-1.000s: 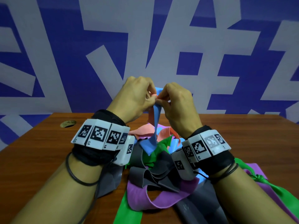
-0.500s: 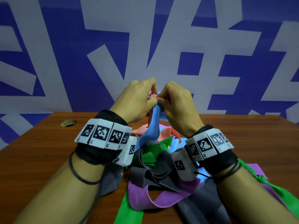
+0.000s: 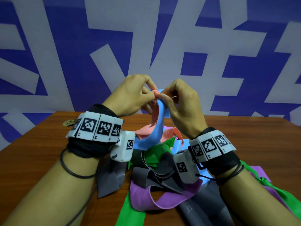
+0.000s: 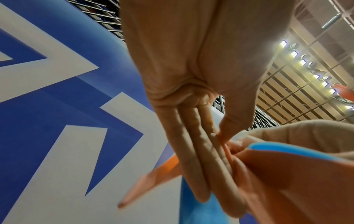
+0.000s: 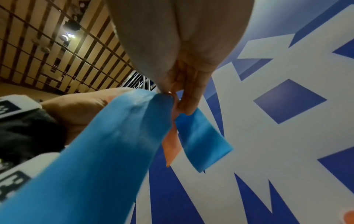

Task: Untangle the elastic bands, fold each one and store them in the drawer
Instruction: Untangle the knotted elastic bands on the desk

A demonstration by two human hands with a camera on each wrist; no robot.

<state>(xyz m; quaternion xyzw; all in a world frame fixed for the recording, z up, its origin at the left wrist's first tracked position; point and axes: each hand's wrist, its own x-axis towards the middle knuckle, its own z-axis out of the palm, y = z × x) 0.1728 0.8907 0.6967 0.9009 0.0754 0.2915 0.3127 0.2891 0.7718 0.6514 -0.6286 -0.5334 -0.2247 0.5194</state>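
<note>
Head view: a brown wooden table (image 3: 40, 144) stands against a blue-and-white patterned wall (image 3: 65, 46), and a tangled heap of elastic bands lies at the middle of its near edge, between the person's two forearms. A dark grey band (image 3: 154, 176) sits at the heart of the heap, a purple band (image 3: 146, 196) loops beneath it towards the near edge, and a green band (image 3: 276, 191) trails off towards the right edge, knotted partway along. A second green strip hangs over the near edge. Above the heap, raised clear of the table, a blue band (image 3: 156, 128) and a salmon-pink band (image 3: 154, 116) rise together to a small knot (image 3: 156, 92) where the two are tied. The left hand (image 3: 130, 95) pinches the pink knot with curled fingertips, and the right hand (image 3: 184, 101) grasps the blue band just beside it, fingers curled round the strip. Right wrist view: the blue band's (image 5: 114, 151) short free end juts out past the pinch, with a pink tail beside it. Left wrist view: the left hand's fingers (image 4: 201, 159) lie close together against the pink band (image 4: 296, 174). Both wrists carry black straps with white marker blocks. A small brass-coloured disc (image 3: 69, 122) lies near the far left corner of the table.
</note>
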